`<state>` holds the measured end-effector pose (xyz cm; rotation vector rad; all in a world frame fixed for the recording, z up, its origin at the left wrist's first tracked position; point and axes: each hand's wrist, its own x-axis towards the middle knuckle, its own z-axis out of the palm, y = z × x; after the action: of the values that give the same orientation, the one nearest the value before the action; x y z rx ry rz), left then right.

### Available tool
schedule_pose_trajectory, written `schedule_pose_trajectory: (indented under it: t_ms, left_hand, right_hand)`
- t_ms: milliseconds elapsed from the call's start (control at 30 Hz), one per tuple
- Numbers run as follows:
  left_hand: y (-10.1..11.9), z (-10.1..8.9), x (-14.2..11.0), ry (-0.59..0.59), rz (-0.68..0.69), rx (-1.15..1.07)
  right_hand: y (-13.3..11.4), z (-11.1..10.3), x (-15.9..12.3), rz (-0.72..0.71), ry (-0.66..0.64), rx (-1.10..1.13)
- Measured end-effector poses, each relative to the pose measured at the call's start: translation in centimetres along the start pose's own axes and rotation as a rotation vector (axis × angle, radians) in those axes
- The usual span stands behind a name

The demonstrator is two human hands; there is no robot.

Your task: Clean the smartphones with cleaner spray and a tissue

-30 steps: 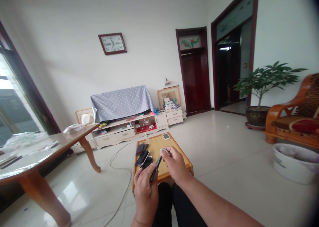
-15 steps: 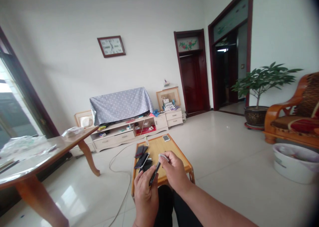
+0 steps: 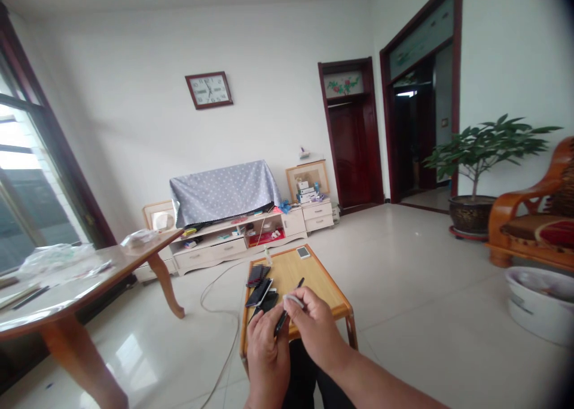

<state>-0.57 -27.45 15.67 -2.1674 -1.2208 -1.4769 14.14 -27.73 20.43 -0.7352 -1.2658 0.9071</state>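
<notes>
My left hand is closed around the lower end of a dark, slim phone, seen almost edge-on above the near end of the small table. Its far tip shows beyond my right hand, whose fingers pinch a small white cloth against the phone's edge. To the left of my hands, a black phone and a dark phone with a light rim lie on the table, along with a blurred dark device. A white phone rests at the far edge.
The small wooden table stands before my knees. A small bottle is at its far left. Left is a larger table with plastic bags; a cable runs over the floor. A white bucket and armchair are right.
My right hand with the cloth has shifted down along the phone, whose far tip now shows beyond the fingers. My left hand keeps its grip. The view has moved slightly.
</notes>
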Motion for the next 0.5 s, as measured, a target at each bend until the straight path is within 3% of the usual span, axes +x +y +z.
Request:
schedule_pose_trajectory:
  t_ms: [100, 333, 500]
  left_hand:
    - [-0.1, 0.0, 0.1, 0.007, -0.023, -0.025]
    - [0.3, 0.0, 0.3, 0.024, -0.207, -0.132]
    - [0.6, 0.1, 0.3, 0.012, -0.418, -0.312]
  right_hand:
    - [-0.5, 0.5, -0.9, -0.016, -0.091, 0.036]
    - [1.7, -1.9, 4.0, 0.133, 0.203, 0.176]
    - [1.8, -2.9, 4.6, 0.209, 0.218, 0.184]
